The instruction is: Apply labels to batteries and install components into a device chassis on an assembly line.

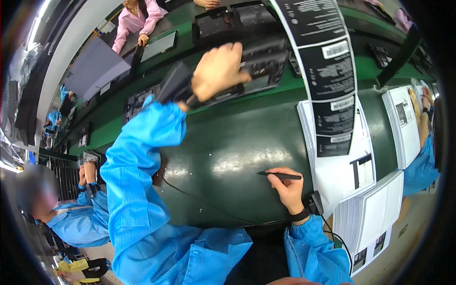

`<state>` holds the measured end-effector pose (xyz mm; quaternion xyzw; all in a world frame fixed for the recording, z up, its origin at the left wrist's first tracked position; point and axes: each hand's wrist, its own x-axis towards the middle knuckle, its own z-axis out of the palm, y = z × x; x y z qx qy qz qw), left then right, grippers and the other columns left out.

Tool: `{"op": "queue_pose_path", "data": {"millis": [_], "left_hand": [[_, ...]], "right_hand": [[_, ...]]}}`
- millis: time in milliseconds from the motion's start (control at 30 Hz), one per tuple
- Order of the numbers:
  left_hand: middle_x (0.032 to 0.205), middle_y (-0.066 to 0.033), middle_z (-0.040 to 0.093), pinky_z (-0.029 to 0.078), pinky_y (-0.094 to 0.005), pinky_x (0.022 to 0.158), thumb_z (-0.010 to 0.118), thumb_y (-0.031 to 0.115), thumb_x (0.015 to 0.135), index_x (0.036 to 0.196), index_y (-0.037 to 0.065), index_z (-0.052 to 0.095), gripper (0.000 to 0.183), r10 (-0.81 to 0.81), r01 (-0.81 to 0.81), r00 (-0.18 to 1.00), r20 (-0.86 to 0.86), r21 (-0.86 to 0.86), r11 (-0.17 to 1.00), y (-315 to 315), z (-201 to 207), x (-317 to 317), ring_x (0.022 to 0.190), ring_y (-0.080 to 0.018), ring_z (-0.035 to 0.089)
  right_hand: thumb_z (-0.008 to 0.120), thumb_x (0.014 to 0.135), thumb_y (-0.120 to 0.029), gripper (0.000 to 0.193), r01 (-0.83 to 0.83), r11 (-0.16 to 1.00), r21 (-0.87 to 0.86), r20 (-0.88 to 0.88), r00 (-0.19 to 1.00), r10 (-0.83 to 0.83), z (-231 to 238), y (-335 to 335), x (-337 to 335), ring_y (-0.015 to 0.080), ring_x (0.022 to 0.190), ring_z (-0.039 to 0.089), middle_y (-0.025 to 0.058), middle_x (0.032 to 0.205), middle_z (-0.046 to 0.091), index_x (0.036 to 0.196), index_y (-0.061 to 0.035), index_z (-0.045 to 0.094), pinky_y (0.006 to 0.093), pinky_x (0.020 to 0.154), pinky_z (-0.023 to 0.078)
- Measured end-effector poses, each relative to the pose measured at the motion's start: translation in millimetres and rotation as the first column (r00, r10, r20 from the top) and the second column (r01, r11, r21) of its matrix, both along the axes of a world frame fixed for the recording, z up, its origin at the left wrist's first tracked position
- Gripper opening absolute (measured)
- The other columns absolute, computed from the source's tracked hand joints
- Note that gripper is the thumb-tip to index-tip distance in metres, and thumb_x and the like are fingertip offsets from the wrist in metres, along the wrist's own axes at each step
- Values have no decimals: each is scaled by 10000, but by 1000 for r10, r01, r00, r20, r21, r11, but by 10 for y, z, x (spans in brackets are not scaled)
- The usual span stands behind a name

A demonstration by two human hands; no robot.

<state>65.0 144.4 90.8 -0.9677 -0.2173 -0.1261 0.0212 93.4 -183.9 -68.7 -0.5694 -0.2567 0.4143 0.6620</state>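
Observation:
My left hand (216, 71), smeared by motion, is closed at the edge of a black laptop base (263, 71) on the far side of the bench. The base shows bare inner parts and is blurred too; the fingertips are hidden. A dark flat panel (175, 81) lies by my left wrist. Nearer to me, my right hand (287, 187) is closed around a slim black pen (287, 175). Its thin tip points left, above the green worktop (228, 137). A black strap (300, 216) with a cord circles my right wrist.
A strip of black printed labels (330, 76) hangs over white sheets (358, 161) on the right. Paper stacks (375, 204) stand beside them. Black frames (235, 21) and a flat screen panel (159, 46) lie on the far line. Co-workers sit left, right and opposite.

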Motion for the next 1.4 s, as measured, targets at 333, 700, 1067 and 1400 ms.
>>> {"op": "queue_pose_path", "data": {"millis": [333,700,1067,1400], "left_hand": [[788,-237,687,545,-421,693,884,319,675,1008,-96,644,584,-122,82,990,-73,-408,909,-980,372,-1088,749,-394,697],[808,-168,709,549,-398,666,857,486,708,969,-48,705,614,-356,-53,892,-280,-845,532,-1667,-884,-1215,728,-303,699],[945,-114,691,555,-382,707,747,129,862,985,11,717,173,1,218,936,352,-583,782,-1956,-1209,-1674,804,-310,686],[934,-78,672,581,-365,651,736,61,823,995,32,664,188,-17,216,926,376,-492,843,-1953,-1227,-1759,784,-278,693]], "right_hand": [[787,883,-257,321,7,719,695,393,834,-388,818,-615,28,204,629,623,206,921,688,1002,1,638,394,630,543],[731,827,20,143,210,978,4,696,702,-153,677,-441,13,244,953,662,117,960,718,964,51,703,466,1081,403],[730,836,50,191,19,993,-120,446,894,37,652,-204,-286,173,881,649,124,960,689,1025,56,704,272,779,508],[711,881,49,171,52,988,-146,285,959,-8,490,-56,-514,65,797,624,84,994,690,1052,64,707,155,625,477]]}}
